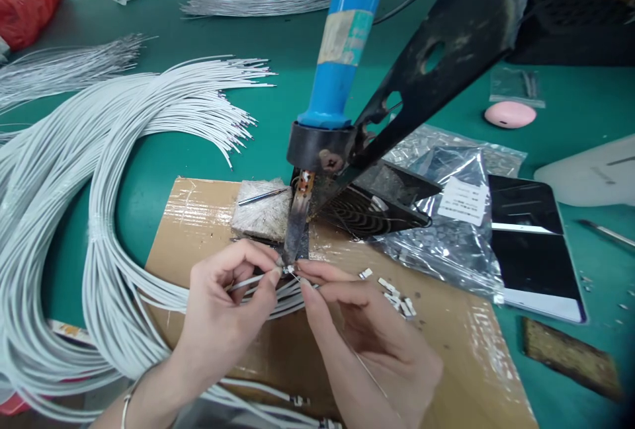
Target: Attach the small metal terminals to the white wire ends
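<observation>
The thumb and index finger of my left hand [223, 316] pinch the end of a white cable [245, 282], right under the tip of a blue-handled soldering iron [297, 217]. A tiny white connector [288, 270] sits at that cable end, partly hidden by fingertips. From the right, my right hand [367, 336] is closed on a thin solder wire [370, 373], which trails down across its palm. Its fingertips almost meet those of my left hand at the iron tip. More white cables pass behind and below both hands.
A black bracket [436, 52] holds the iron over a cardboard sheet [446, 356]. Large white cable bundles [99, 231] fill the left. Several loose connectors [391, 297] lie on the right, near a plastic bag [446, 244], a phone [536, 250] and a pink case [510, 114].
</observation>
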Motion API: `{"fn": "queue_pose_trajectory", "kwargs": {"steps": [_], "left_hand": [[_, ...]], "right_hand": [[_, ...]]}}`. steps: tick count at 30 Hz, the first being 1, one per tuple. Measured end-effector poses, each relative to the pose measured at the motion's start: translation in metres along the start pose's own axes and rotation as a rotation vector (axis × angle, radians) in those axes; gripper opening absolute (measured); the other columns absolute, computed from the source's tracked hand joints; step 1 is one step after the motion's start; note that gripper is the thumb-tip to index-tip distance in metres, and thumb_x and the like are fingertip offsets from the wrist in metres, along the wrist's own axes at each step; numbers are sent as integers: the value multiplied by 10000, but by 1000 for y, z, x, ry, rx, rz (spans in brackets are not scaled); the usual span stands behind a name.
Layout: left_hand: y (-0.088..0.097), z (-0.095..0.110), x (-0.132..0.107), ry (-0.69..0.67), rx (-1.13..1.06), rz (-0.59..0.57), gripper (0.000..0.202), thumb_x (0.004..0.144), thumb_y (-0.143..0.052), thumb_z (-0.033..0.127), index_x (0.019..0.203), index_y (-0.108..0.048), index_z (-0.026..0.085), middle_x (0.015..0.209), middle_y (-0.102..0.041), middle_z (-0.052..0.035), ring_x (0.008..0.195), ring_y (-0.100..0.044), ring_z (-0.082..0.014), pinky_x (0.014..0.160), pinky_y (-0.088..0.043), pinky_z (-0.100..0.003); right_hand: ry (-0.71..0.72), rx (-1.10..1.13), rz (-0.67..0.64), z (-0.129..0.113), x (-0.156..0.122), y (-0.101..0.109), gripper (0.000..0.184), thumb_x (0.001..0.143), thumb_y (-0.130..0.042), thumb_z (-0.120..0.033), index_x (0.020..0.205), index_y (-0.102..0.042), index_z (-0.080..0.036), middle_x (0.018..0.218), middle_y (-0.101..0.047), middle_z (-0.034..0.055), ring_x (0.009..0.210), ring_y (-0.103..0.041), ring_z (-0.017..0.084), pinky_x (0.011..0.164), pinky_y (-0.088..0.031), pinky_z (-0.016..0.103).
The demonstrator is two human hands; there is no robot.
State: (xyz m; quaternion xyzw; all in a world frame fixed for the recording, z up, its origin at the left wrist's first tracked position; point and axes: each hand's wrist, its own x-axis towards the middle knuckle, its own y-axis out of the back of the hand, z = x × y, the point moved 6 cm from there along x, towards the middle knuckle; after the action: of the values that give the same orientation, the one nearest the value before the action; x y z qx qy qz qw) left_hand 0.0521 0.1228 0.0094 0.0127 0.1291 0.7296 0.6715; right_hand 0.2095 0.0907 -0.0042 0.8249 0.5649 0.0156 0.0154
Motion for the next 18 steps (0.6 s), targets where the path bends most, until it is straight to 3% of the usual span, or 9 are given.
{"fn": "queue_pose_trajectory", "kwargs": {"steps": [11,18], "left_hand": [[0,4,-1,-16,24,-20,117,821,-684,139,710,-674,175,810,-708,-34,518,-444,-82,438,-262,-210],[-1,-6,-3,-7,-21,-5,133,838,-683,115,721,-679,177,819,-684,-4,501,-382,-54,439,-227,-195]], "right_hand": [[19,-35,23,-2,-1,2,114,843,-803,-236,753,-737,-258,988,-828,17,840,-787,168,772,-611,247],[2,18,-2,1,-1,0,145,860,-776,-175,756,-721,-259,991,-826,-19,875,-781,127,824,-592,206]]}}
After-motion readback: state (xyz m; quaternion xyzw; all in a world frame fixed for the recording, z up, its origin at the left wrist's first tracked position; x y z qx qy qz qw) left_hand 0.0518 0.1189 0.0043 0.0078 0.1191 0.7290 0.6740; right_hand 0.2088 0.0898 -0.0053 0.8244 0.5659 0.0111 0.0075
